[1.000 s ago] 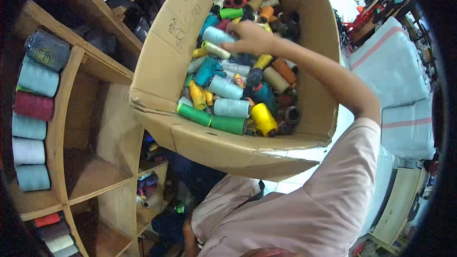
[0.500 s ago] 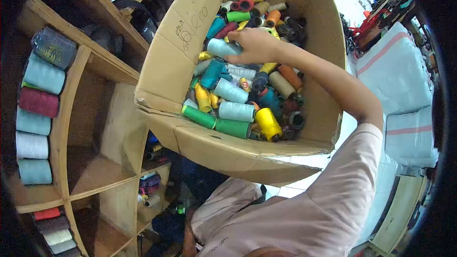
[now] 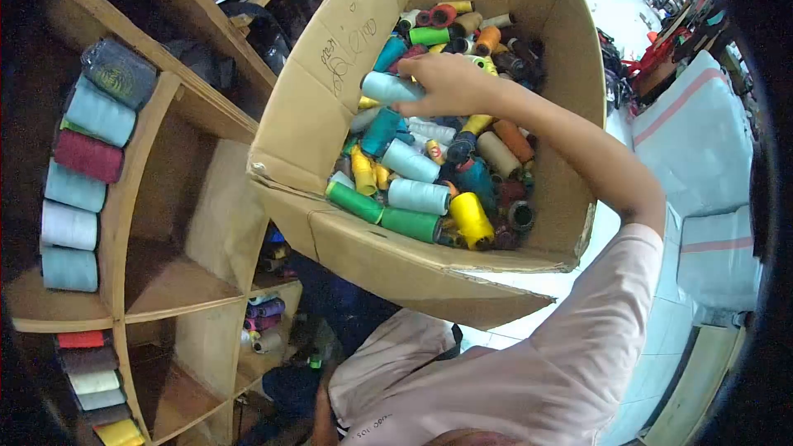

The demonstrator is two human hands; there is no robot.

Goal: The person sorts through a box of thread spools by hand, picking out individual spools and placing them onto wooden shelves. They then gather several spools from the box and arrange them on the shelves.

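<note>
My right hand (image 3: 453,83) reaches into a large cardboard box (image 3: 318,58) and is closed round one end of a light blue thread spool (image 3: 384,87). That spool lies almost level over the pile, near the box's left wall. Below it are a teal spool (image 3: 381,132) and another light blue spool (image 3: 410,161). Green spools (image 3: 410,225) and a yellow spool (image 3: 472,221) lie by the near wall. Part of my left arm (image 3: 325,409) shows at the bottom, but its hand is out of sight.
Wooden shelving (image 3: 124,198) stands at the left, with a row of light blue, white and maroon spools (image 3: 88,156) in one compartment. More spools (image 3: 264,318) sit in a lower compartment. White wrapped bundles (image 3: 690,136) with pink stripes are at the right.
The view has shifted slightly, so the box and shelves sit a little further right. My right hand still grips the light blue spool in nearly the same place.
</note>
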